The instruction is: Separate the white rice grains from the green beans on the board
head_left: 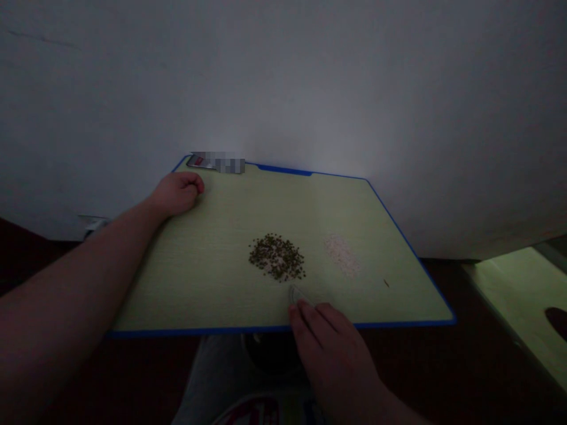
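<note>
A pale green cutting board (pixel 212 283) with a blue rim lies in front of me. On it sits a loose heap of small dark green seeds (pixel 277 257), and to its right lies a patch of pale pink grains (pixel 341 255). My left hand (pixel 177 193) rests curled in a loose fist near the board's far left corner, with nothing visible in it. At the near edge, my right hand (pixel 330 348) grips a small clear plastic scraper (pixel 297 295), whose tip lies just below the seeds.
A small device (pixel 199 160), partly blurred out, lies at the board's far left corner, against a pale wall (pixel 283 77). A brown speck (pixel 386 283) lies on the board. My grey-trousered lap (pixel 212 378) is below, and a lit green surface (pixel 518 301) is at the right.
</note>
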`<control>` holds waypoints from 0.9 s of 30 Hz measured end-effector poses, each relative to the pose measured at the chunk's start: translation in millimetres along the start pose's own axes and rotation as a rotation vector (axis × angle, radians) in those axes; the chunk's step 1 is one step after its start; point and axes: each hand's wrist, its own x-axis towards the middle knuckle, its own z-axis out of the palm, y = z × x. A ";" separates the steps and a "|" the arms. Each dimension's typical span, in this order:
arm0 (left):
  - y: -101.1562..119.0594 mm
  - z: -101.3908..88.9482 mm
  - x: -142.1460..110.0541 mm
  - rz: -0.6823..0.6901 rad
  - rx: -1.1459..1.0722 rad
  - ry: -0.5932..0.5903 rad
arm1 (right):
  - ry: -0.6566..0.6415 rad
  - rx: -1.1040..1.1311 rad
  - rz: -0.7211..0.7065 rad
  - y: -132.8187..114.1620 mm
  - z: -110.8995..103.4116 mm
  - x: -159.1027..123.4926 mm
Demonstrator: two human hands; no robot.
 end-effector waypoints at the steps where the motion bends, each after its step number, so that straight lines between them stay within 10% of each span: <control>1: 0.5 0.0 -0.2 -0.007 0.003 -0.001 | -0.004 -0.012 0.016 3.4 0.3 -2.7; 14: 3.4 -2.0 -2.6 -0.026 -0.027 -0.017 | -0.034 -0.169 0.135 67.2 -0.8 -19.8; 27: 0.3 0.0 -0.6 -0.035 -0.008 -0.014 | 0.004 -0.016 0.026 33.5 4.2 -15.7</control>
